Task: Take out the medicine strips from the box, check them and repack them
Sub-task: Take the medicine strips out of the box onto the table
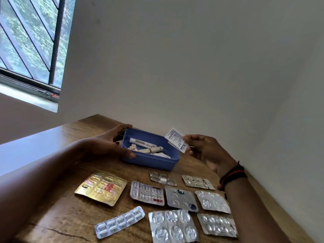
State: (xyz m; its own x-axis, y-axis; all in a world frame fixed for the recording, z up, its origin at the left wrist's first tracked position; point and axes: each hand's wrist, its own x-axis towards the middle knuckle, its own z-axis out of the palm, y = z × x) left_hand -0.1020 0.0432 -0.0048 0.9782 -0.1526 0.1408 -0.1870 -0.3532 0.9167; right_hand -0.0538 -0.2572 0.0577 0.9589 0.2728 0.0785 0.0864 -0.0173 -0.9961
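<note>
Blue box (157,163) gripped at left rim by left hand (112,142); right hand (206,149) pinches white printed strip (177,140) over right rim, so read print fully before laying it down.

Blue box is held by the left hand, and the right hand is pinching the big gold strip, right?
Not quite. The left hand does hold the blue box, but the right hand pinches a small white printed strip. The gold strip lies flat on the table, untouched, as the head view shows.
</note>
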